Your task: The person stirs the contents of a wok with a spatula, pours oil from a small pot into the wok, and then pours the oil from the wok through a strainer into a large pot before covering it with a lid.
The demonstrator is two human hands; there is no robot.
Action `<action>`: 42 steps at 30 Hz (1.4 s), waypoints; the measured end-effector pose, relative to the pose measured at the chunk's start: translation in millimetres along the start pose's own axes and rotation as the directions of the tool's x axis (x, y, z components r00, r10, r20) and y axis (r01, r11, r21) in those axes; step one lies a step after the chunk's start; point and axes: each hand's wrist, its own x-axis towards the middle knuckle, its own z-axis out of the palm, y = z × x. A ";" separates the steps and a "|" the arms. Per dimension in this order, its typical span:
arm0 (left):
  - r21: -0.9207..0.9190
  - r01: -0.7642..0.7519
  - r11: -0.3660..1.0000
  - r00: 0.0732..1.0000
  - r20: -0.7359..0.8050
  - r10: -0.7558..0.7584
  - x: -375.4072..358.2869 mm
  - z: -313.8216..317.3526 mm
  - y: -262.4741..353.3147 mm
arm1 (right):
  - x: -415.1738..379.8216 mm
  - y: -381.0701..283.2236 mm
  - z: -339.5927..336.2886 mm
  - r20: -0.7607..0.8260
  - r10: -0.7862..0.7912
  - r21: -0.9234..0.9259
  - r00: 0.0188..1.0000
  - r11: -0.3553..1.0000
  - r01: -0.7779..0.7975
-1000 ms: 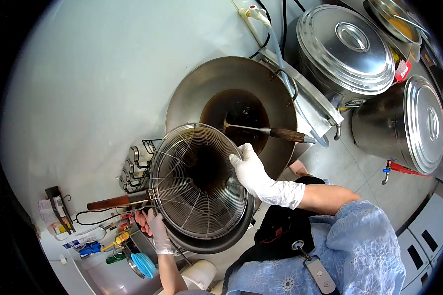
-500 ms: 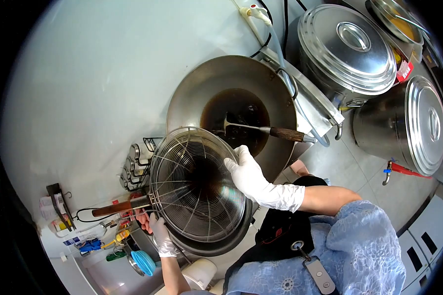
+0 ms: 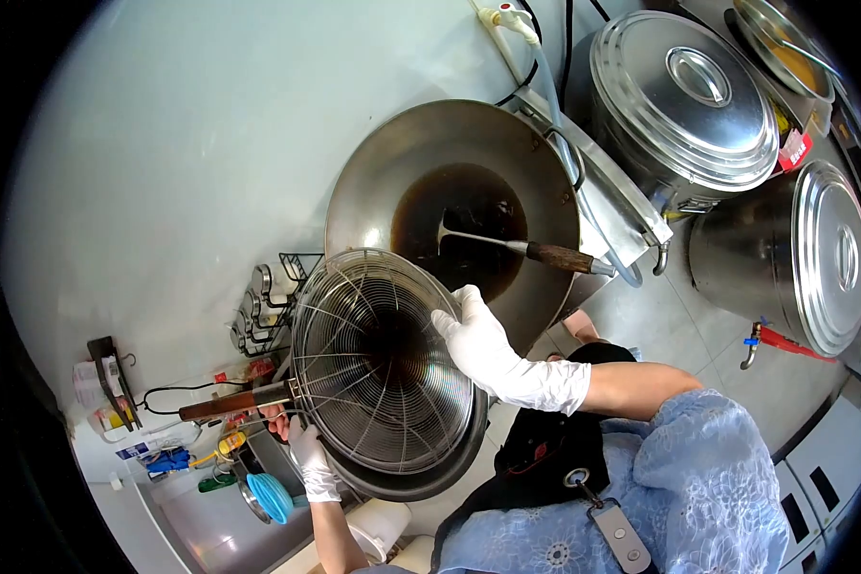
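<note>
Right now the wire strainer basket (image 3: 381, 362) lies over a dark wok (image 3: 421, 474), its round mesh bowl facing up toward the camera. Its long axis runs from the wooden handle (image 3: 230, 403) at the lower left, up and rightward across the bowl to the far rim. The gloved right hand (image 3: 478, 337) rests on that far rim, fingers (image 3: 447, 325) curled together over the wire edge, thumb side toward the mesh. The gloved left hand (image 3: 303, 450) sits under the joint where handle meets bowl; its fingers are closed around the metal just below the handle. Beyond the right fingertips stands a larger wok (image 3: 450, 206) holding dark liquid, with a ladle (image 3: 521, 249) lying in it, its grip pointing right. Farther right are two lidded steel pots (image 3: 684, 91).
</note>
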 end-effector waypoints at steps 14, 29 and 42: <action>-0.129 0.022 0.991 0.999 -0.028 -0.026 -15.2 -2.2 -0.5 | -5.8 9.9 0.1 0.064 0.018 -0.004 0.998 1.000 -0.018; -0.434 0.236 0.870 0.966 0.008 -0.258 -77.0 24.9 -27.4 | -6.3 -24.6 -5.1 0.087 -0.156 -0.217 0.984 0.961 0.171; -0.721 0.174 0.670 0.874 -0.200 -0.443 -90.4 73.8 -50.7 | 31.6 -60.4 34.9 0.346 -0.033 -0.027 0.938 0.999 0.045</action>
